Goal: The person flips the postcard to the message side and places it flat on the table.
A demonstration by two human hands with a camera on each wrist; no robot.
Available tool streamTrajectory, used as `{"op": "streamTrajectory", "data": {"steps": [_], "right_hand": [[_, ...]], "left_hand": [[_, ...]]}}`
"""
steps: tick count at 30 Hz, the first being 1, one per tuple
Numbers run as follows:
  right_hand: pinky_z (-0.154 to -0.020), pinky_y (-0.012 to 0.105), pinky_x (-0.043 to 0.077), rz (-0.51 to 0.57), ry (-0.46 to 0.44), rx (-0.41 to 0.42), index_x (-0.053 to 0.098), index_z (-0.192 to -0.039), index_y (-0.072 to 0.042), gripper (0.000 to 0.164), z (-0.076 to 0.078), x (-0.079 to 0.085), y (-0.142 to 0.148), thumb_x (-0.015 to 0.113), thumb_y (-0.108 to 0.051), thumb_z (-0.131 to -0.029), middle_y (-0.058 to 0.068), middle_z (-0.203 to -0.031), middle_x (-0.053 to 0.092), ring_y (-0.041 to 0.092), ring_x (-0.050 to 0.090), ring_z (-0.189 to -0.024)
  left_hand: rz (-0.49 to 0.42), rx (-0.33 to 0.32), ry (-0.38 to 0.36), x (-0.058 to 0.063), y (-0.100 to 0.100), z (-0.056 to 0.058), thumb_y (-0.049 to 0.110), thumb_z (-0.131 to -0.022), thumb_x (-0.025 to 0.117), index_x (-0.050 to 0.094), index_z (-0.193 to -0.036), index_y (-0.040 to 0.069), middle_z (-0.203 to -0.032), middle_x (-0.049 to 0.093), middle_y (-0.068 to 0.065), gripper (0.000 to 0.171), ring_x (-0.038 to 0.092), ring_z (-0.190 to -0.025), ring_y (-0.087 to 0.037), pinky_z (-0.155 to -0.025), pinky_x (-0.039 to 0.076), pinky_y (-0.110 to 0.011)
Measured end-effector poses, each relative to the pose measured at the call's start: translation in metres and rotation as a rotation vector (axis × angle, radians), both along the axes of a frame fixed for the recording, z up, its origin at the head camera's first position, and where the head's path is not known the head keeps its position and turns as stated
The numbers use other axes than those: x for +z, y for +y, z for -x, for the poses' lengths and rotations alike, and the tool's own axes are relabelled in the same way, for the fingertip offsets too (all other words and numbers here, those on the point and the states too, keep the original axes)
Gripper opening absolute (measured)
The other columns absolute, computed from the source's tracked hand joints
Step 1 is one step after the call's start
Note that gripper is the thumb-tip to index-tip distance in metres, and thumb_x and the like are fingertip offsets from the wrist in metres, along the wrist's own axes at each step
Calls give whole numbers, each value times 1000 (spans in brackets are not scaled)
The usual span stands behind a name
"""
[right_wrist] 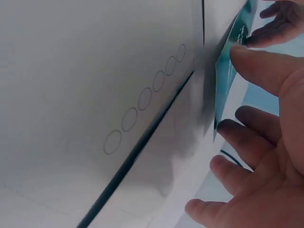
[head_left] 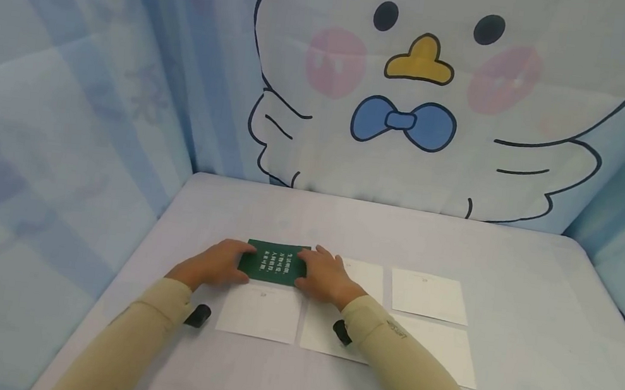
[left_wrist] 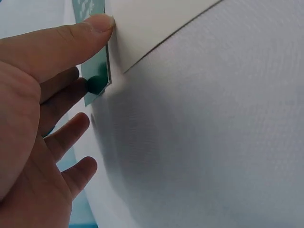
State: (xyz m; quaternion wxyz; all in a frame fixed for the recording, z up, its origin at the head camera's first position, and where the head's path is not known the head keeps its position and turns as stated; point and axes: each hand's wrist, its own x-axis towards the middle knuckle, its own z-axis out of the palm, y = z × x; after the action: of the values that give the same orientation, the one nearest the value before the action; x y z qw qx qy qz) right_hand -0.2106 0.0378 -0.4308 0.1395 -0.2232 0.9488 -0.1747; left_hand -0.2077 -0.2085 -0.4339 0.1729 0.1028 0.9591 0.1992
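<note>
A green postcard [head_left: 271, 265] with white lettering lies level with the table's left part, behind a white card [head_left: 259, 313]. My left hand [head_left: 215, 262] holds its left end between thumb and forefinger; the other fingers [left_wrist: 71, 130] are spread below in the left wrist view. At the opposite end, my right hand [head_left: 328, 277] pinches the long edges, its thumb [right_wrist: 259, 66] on the near one. A slight gap and shadow show under the green postcard [right_wrist: 222, 95] in the right wrist view, so part of it appears raised.
Several white cards lie face down in two rows, including one at the back right [head_left: 429, 296] and one at the front right [head_left: 447, 349]. My right forearm covers part of them. Around the white table [head_left: 536, 295] hang blue-white curtains [head_left: 71, 100], one with a cartoon bird.
</note>
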Motion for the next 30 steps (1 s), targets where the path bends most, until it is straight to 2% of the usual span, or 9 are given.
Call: {"op": "streamTrajectory", "data": {"steps": [5, 11, 16, 21, 25, 30], "right_hand": [[-114, 62, 18, -43, -54, -33, 49, -148, -12, 65, 1, 0, -2, 74, -31, -91, 9, -150, 48, 30, 28, -147], [-114, 62, 18, -42, -53, -25, 48, -148, -11, 68, 2, 0, -2, 75, -32, -90, 10, -149, 49, 30, 32, -145], [-114, 60, 21, -24, -42, -3, 51, -144, -7, 62, 3, 1, -2, 72, -31, -90, 13, -142, 56, 31, 44, -136], [-110, 56, 30, -13, 1, 32, 54, -140, -4, 56, 3, 1, -2, 65, -30, -91, 15, -129, 63, 30, 55, -123], [-112, 56, 28, -28, 44, 67, 51, -142, -3, 54, 4, -4, -2, 54, -28, -94, 16, -130, 63, 32, 55, -125], [-114, 59, 23, -68, 85, 94, 44, -148, -4, 50, 1, -6, -3, 46, -24, -102, 18, -135, 59, 35, 50, -131]], "left_hand": [[17, 3, 1, -2, 1, 3, 19, -84, 81, 53, -143, 6, -148, 47, -19, 67, 40, -138, -38, -112, 32, -52], [18, 17, -15, 1, 0, 5, 21, -86, 79, 55, -142, 8, -147, 48, -19, 63, 41, -138, -39, -111, 32, -54], [-12, 38, -49, 1, -3, 4, 23, -88, 75, 56, -143, 11, -149, 46, -20, 60, 39, -139, -40, -111, 31, -55], [-34, 53, -56, 3, -5, 3, 25, -89, 72, 59, -139, 11, -148, 46, -21, 54, 42, -136, -40, -110, 32, -56], [-69, 59, -35, 5, -6, 1, 23, -92, 68, 61, -136, 9, -144, 51, -20, 47, 46, -132, -38, -109, 35, -55], [-111, 60, 46, 5, -4, -3, 16, -94, 60, 59, -136, 1, -133, 62, -16, 45, 52, -128, -35, -106, 39, -52]]}}
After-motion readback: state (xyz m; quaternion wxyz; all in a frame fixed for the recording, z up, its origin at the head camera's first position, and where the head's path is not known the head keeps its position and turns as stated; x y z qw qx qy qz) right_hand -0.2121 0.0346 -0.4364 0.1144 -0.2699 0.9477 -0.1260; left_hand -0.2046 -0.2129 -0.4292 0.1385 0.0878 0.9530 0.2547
